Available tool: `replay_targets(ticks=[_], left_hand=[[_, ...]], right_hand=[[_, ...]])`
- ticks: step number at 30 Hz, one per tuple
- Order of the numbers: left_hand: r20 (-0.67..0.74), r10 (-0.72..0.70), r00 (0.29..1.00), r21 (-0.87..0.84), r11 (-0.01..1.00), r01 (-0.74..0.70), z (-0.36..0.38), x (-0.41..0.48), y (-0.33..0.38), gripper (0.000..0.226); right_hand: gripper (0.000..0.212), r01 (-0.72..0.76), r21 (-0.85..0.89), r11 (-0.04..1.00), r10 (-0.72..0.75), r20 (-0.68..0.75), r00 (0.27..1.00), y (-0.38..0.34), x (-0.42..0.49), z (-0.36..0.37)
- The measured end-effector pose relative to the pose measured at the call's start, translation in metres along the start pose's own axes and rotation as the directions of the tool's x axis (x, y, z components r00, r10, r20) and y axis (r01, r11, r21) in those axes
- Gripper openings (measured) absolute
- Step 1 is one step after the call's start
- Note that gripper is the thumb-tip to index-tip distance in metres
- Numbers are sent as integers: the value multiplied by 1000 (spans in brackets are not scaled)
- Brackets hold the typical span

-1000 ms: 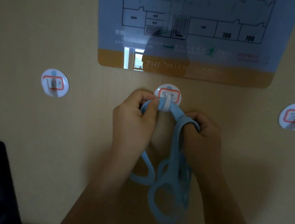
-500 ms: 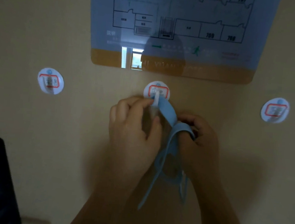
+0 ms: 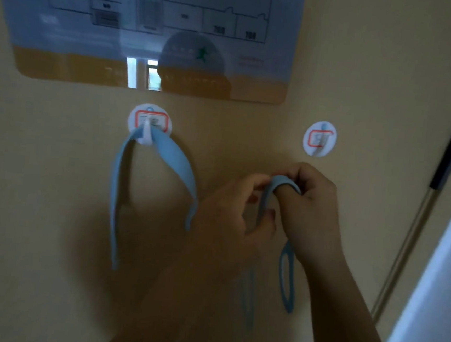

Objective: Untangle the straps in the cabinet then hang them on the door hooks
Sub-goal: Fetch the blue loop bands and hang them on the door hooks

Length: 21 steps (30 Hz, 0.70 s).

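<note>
Both hands — right hand (image 3: 311, 205) and left hand (image 3: 231, 215) — pinching second blue strap (image 3: 283, 182) open below empty right hook (image 3: 319, 142), presumably for looping; first strap (image 3: 176, 158) hung on middle hook (image 3: 149, 126) of door (image 3: 54, 183).

The glossy blue-and-orange floor-plan poster (image 3: 155, 28) and red-framed round white hook stickers (image 3: 150, 122) carry text too blurred to read.

A glossy floor-plan poster (image 3: 149, 27) with an orange bottom band is stuck high on the beige panel, reflecting a bright window. A dark hinge (image 3: 447, 157) sits at the right edge.
</note>
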<state>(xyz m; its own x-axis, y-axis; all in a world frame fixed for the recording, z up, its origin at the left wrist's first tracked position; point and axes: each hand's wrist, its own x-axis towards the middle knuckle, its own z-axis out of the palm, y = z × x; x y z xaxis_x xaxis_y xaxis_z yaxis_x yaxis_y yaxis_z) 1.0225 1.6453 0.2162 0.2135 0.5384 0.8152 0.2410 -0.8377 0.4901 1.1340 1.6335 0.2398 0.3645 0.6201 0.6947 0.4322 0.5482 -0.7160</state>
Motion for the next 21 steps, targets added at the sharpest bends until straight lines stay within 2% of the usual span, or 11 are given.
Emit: replay_targets(ticks=[4,8,10,16,21], left_hand=[[30,-54,998,-119,991,57,26,13,3,25],[-60,35,998,-69,997,-39,47,33,1,24],[-95,90,991,-48,994,-95,54,41,4,25],[-109,186,976,-59,979,-194,64,66,13,16],[-153,251,956,-45,964,-261,62,85,21,14]], right_hand=[[20,-35,31,999,35,8,999,1,6,-25],[24,-25,141,990,4,151,989,6,14,-50],[21,-8,189,982,-24,165,986,8,18,-62],[15,165,10,986,-165,-31,986,16,37,-80],[13,78,211,974,-65,-71,995,15,54,-78]])
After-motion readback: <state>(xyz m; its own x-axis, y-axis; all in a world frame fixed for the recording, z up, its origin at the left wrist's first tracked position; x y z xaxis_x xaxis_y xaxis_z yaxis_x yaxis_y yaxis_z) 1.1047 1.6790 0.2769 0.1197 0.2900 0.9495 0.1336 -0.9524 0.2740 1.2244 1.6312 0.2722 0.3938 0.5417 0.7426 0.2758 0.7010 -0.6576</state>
